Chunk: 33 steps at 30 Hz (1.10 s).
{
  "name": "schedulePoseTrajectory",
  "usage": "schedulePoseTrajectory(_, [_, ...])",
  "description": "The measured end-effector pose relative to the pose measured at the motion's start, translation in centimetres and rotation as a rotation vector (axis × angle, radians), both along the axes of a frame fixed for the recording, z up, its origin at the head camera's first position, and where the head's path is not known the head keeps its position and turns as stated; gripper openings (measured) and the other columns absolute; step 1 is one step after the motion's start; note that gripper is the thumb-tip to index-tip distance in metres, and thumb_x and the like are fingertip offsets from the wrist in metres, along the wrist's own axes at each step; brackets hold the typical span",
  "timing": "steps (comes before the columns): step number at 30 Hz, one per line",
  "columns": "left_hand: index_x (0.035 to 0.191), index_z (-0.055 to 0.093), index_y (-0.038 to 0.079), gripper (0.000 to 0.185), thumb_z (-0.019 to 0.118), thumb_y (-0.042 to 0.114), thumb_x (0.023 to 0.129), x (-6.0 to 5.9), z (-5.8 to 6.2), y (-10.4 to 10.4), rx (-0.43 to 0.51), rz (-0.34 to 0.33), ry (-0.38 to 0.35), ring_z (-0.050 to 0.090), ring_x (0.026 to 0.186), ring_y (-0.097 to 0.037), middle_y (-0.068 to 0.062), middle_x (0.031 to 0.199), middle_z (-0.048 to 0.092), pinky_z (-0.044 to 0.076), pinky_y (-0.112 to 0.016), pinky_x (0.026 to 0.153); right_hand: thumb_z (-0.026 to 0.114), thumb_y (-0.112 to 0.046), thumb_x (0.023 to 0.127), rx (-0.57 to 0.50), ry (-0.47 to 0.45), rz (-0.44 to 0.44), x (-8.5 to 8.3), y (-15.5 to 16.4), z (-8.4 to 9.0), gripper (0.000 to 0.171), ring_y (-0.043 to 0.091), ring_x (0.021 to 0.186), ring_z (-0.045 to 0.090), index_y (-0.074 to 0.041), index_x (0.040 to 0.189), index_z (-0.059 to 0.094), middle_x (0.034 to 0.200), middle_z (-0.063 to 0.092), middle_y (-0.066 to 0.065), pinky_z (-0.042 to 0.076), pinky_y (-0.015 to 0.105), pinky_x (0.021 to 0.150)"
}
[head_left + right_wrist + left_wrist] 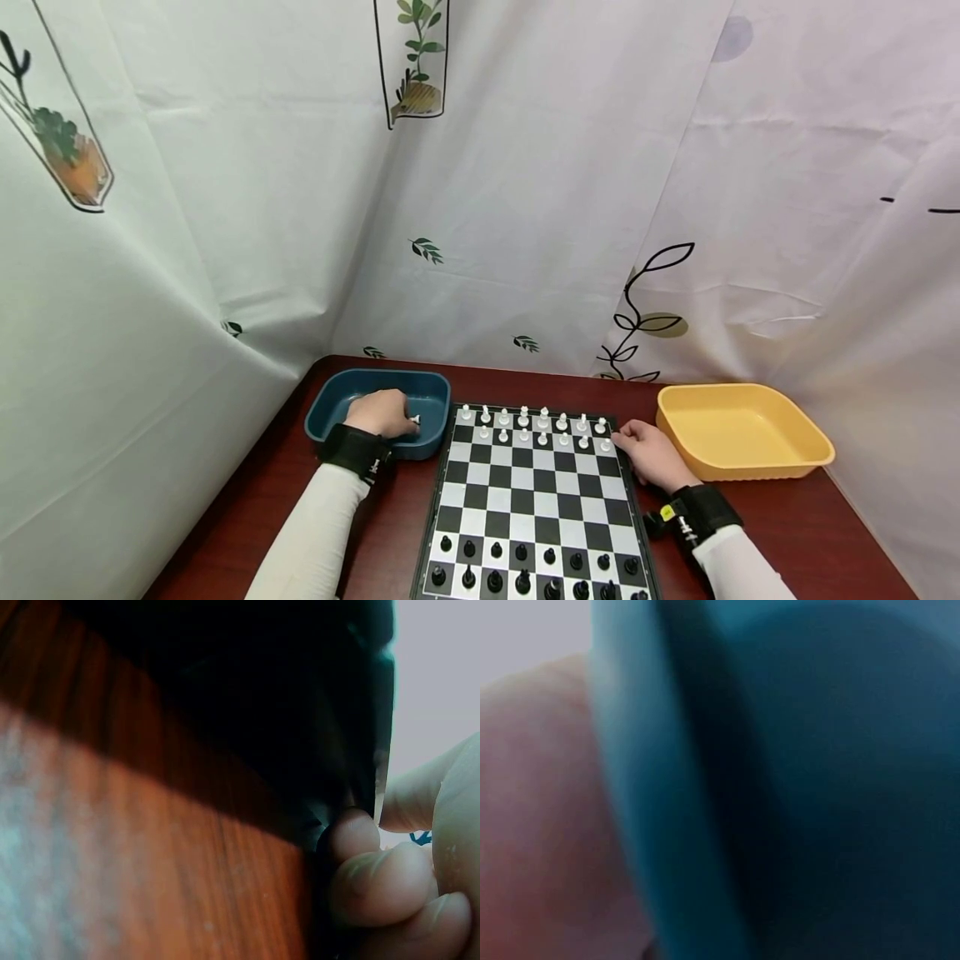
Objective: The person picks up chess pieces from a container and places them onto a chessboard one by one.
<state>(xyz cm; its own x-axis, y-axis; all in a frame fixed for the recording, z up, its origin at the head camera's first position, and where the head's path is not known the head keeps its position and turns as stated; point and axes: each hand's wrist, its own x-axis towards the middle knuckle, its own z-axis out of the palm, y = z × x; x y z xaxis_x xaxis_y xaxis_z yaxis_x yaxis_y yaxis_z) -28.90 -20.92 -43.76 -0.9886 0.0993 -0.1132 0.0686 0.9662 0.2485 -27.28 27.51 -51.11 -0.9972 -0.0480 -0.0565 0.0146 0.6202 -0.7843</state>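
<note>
My left hand (381, 414) is down inside the blue bin (337, 385), with a small white chess piece (415, 419) pinched at its fingertips. In the left wrist view the bin's wall (652, 795) blurs across the picture and hides the fingertips. Thumb and fingers of my right hand (654, 454) grip the chessboard (521, 500) by its right edge, near the far corner. The right wrist view shows its curled fingers (390, 885) at the dark board edge (352, 735). White pieces (543, 417) stand in two rows on the far side, black pieces (522, 581) in two rows on the near side.
A yellow bin (750, 429) stands at the right, beyond my right hand. The red-brown wooden table (247, 492) runs back to white patterned cloth (525, 208) hanging behind and at both sides. The blue bin sits close to the board's far left corner.
</note>
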Motion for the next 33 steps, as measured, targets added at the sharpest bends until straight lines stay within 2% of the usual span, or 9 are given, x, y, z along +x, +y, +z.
schedulePoseTrajectory(10, [0.06,0.062,0.018,0.045,0.092,0.028,0.092,-0.1,-0.4,0.6,0.01,-0.037,0.018,0.049,0.058,-0.018,0.005,0.059,0.041,0.034,-0.035,0.056,0.061,-0.023,0.112,0.014,-0.016,0.001,-0.3,0.0,0.0,0.021,0.021,0.044,0.053,-0.004,0.102,0.063,0.063,0.055,0.005,0.048,0.035,0.046])
schedulePoseTrajectory(15, [0.065,0.065,0.016,0.038,0.092,0.024,0.091,-0.1,-0.3,0.7,0.016,-0.053,0.032,0.053,0.062,-0.019,0.003,0.063,0.05,0.038,-0.037,0.058,0.062,-0.023,0.112,0.014,-0.018,0.003,-0.3,0.0,0.1,0.021,0.021,0.044,0.053,-0.004,0.102,0.063,0.063,0.055,0.005,0.048,0.035,0.046])
schedulePoseTrajectory(16, [0.069,0.067,0.015,0.034,0.091,0.024,0.091,-0.1,-0.2,0.7,0.015,-0.057,0.037,0.056,0.064,-0.021,0.001,0.066,0.054,0.042,-0.038,0.059,0.062,-0.023,0.112,0.013,-0.019,0.002,-0.3,0.1,0.0,0.021,0.021,0.044,0.053,-0.004,0.102,0.063,0.063,0.055,0.005,0.048,0.035,0.046])
schedulePoseTrajectory(17, [0.074,0.069,0.014,0.03,0.091,0.025,0.092,-0.5,-0.8,0.4,0.015,-0.078,0.068,0.056,0.066,-0.021,0.0,0.07,0.058,0.043,-0.039,0.06,0.062,-0.023,0.112,0.011,-0.019,0.003,-0.2,0.0,0.0,0.021,0.021,0.043,0.053,-0.004,0.102,0.063,0.062,0.055,0.005,0.047,0.035,0.046])
schedulePoseTrajectory(20, [0.101,0.08,0.009,0.015,0.088,0.02,0.094,-0.6,-0.8,0.5,0.003,-0.114,0.105,0.068,0.086,-0.025,-0.006,0.096,0.075,0.058,-0.047,0.074,0.062,-0.023,0.112,0.008,-0.018,0.007,-0.2,0.0,0.0,0.022,0.02,0.043,0.053,-0.004,0.102,0.062,0.062,0.055,0.004,0.047,0.034,0.045])
schedulePoseTrajectory(23, [0.126,0.082,0.007,0.03,0.084,0.015,0.097,-0.8,-1.2,0.7,-0.007,-0.156,0.117,0.072,0.111,-0.03,-0.013,0.124,0.077,0.061,-0.055,0.093,0.062,-0.023,0.112,0.007,-0.021,0.006,-0.2,0.0,0.0,0.022,0.02,0.043,0.053,-0.004,0.102,0.063,0.062,0.054,0.004,0.047,0.034,0.045])
schedulePoseTrajectory(24, [0.13,0.081,0.006,0.033,0.083,0.01,0.097,-0.5,-0.7,1.1,-0.008,-0.155,0.096,0.072,0.117,-0.033,-0.015,0.13,0.076,0.06,-0.058,0.098,0.062,-0.023,0.112,0.008,-0.022,0.004,-0.2,0.0,-0.1,0.022,0.02,0.043,0.053,-0.004,0.102,0.063,0.062,0.055,0.004,0.047,0.034,0.045])
schedulePoseTrajectory(28, [0.122,0.084,0.008,0.029,0.083,0.006,0.093,-0.8,-1.4,1.0,-0.025,-0.203,0.127,0.073,0.112,-0.03,-0.013,0.123,0.078,0.061,-0.056,0.094,0.062,-0.023,0.112,0.01,-0.022,-0.003,-0.3,0.1,-0.2,0.021,0.021,0.043,0.053,-0.004,0.103,0.063,0.062,0.055,0.005,0.047,0.035,0.045])
schedulePoseTrajectory(33, [0.107,0.085,0.011,0.021,0.083,0.001,0.089,-2.3,-3.6,-0.1,-0.011,-0.243,0.168,0.073,0.097,-0.026,-0.008,0.109,0.078,0.063,-0.052,0.084,0.061,-0.023,0.111,0.014,-0.019,-0.006,-0.3,0.1,-0.2,0.021,0.021,0.043,0.053,-0.004,0.102,0.063,0.061,0.055,0.005,0.047,0.035,0.045])
